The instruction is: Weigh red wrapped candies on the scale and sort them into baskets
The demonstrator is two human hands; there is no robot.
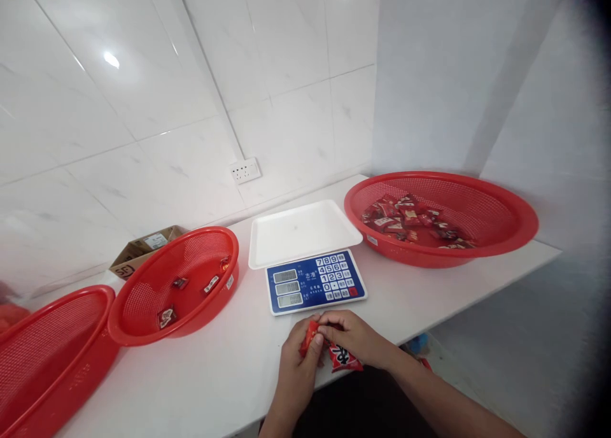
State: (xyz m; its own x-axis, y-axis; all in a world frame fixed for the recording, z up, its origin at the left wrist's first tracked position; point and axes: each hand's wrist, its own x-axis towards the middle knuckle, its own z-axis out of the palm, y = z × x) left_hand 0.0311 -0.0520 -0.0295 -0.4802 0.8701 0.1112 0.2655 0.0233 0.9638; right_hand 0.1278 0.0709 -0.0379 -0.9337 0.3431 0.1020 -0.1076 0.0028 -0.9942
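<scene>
A white desk [200, 374] runs along a marble-patterned tiled wall, and a person's two bare hands work at its near edge, in front of dark clothing. The fingers of the left hand [294, 361] are closed around a red packet [310, 333], the thumb pressing on its near side. The right hand [360, 337] meets the left, its thumb and forefinger tips at the same packet; its fingers are curled closed on a lettered packet [344, 359], red with black and white characters, which sticks out below the palm and hides its upper end there.

Just beyond the hands sits a scale [316, 282] with a blue panel, three small displays and a number pad. To the left, a deep red basket [62, 387] is cut off by the picture's edge; next to it, a round red basket [157, 275] holds a few scattered small packets [167, 317]. A white tray [305, 229] lies right behind the scale. Farther off to the right, a wide red basket [496, 216] carries many more packets. A cardboard box [143, 247] stands behind the round basket, and a socket [245, 170] is set in the tiled wall [286, 132].
</scene>
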